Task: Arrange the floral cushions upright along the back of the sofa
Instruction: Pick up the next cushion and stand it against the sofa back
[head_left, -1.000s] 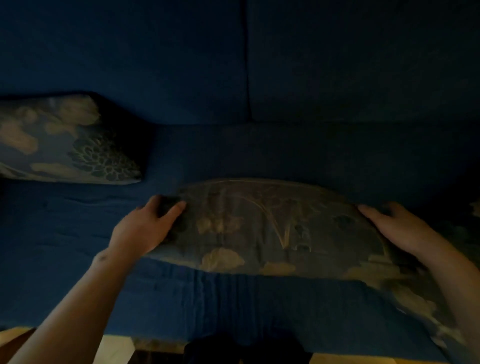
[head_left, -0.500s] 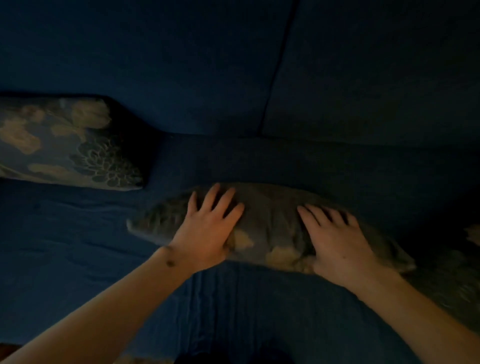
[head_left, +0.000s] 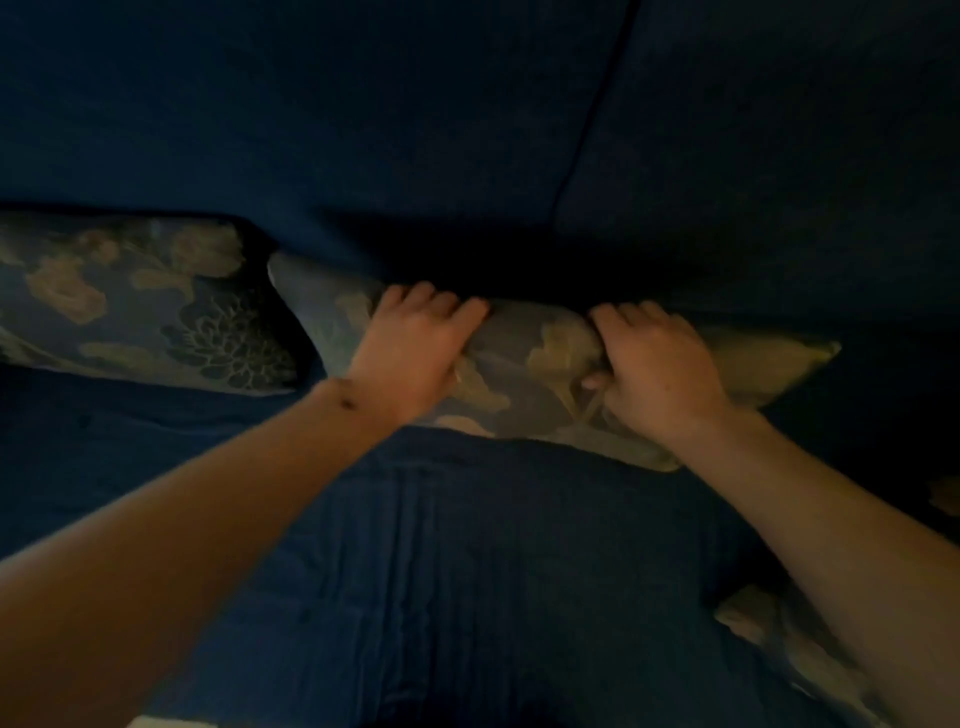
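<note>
Both hands hold a floral cushion (head_left: 540, 364) that lies along the rear of the seat, its far edge against the base of the dark blue sofa (head_left: 467, 130) back. The left hand (head_left: 410, 348) presses on the cushion's left half, fingers curled over the top edge in a clenched grip on the fabric. The right hand (head_left: 654, 364) holds the right half the same way, thumb tucked under a fold and fingers bent over the top, bunching the cover between the two hands. The cushion's left corner points up toward a second floral cushion (head_left: 130, 296), which leans against the sofa back at the left, the two almost touching. A third floral cushion (head_left: 769, 639) lies on the seat at the lower right, partly hidden under the right forearm. The light is dim, so the patterns are hard to read.
</note>
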